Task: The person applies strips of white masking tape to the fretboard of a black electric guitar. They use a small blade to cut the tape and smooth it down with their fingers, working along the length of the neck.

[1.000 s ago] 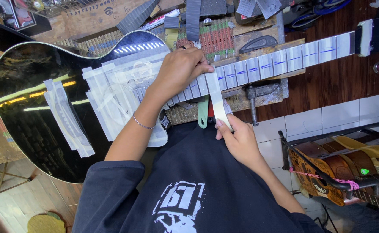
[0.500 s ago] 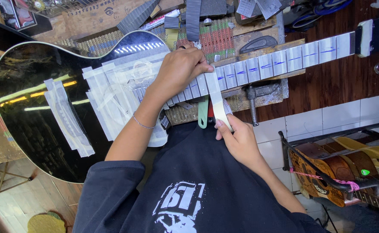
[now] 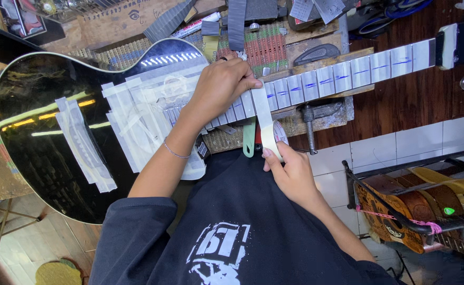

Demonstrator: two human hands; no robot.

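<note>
Below the head camera, a black acoustic guitar (image 3: 41,137) lies across a cluttered workbench (image 3: 416,100), its neck (image 3: 343,74) running to the right and covered in pale tape with blue marks between the strips; the left hand (image 3: 218,84) comes in from the lower left on a bent forearm, palm down, fingers curled and pressed onto the taped fingerboard where the neck meets the body, the thumb pinning the top of a strip of masking tape (image 3: 262,113); the strip runs down from the neck, over the bench edge, to a roll of tape (image 3: 274,138); the right hand (image 3: 290,171) rises from below, wrist bent back, fingers closed around the roll, thumb on its outer face; more tape strips (image 3: 84,145) lie stuck on the glossy body; a rack of other guitars (image 3: 416,206) stands at lower right.
</note>
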